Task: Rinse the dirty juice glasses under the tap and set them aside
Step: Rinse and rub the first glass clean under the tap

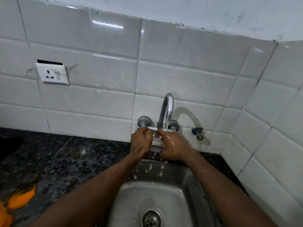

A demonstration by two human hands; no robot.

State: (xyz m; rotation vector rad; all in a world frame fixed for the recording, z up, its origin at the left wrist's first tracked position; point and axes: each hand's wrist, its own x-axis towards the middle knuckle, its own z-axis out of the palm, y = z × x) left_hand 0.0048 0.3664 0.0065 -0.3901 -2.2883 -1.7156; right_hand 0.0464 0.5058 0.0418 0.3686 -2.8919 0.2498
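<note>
A clear juice glass [157, 140] is held upright between both my hands under the chrome tap [167, 109], whose stream of water runs down onto the glass rim and my right hand. My left hand [141, 141] grips the glass's left side, fingers at the rim. My right hand [174, 146], wet and shiny, wraps the right side. Water spills and drips from the glass bottom into the steel sink [185, 190] below. Most of the glass is hidden by my fingers.
The sink drain [151, 219] lies near the bottom edge. Dark speckled granite counter [54, 163] spreads to the left, with orange pieces [19, 199] at its lower left. A wall socket [52, 75] sits on the white tiles; a small blue valve [198, 132] juts right of the tap.
</note>
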